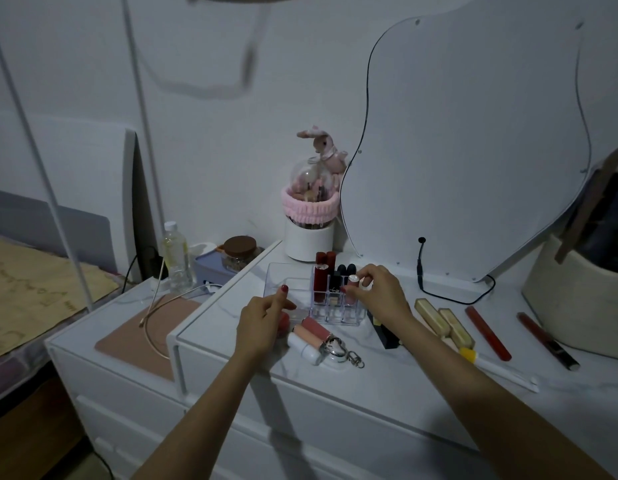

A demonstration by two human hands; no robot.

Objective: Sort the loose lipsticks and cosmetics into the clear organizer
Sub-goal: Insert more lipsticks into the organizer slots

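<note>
The clear organizer (286, 275) stands on the white dresser top, with dark red lipsticks (325, 263) and black ones (346, 270) upright in its back slots. My right hand (382, 294) pinches a pink tube with a silver cap (352, 289) that stands in a front right slot. My left hand (262, 318) rests at the organizer's front left corner, fingers curled on a small red item (284, 322). Loose in front lie a pink gloss tube (316, 328), a peach tube (305, 336) and a white tube (304, 348) with a key ring (335, 348).
Right of the organizer lie a black box (383, 336), two gold lipstick cases (442, 320), two long red sticks (487, 332), a white pen with a yellow band (501, 367). A mirror (466, 150), domed brush holder (309, 209), cream bag (577, 282), bottle (174, 254).
</note>
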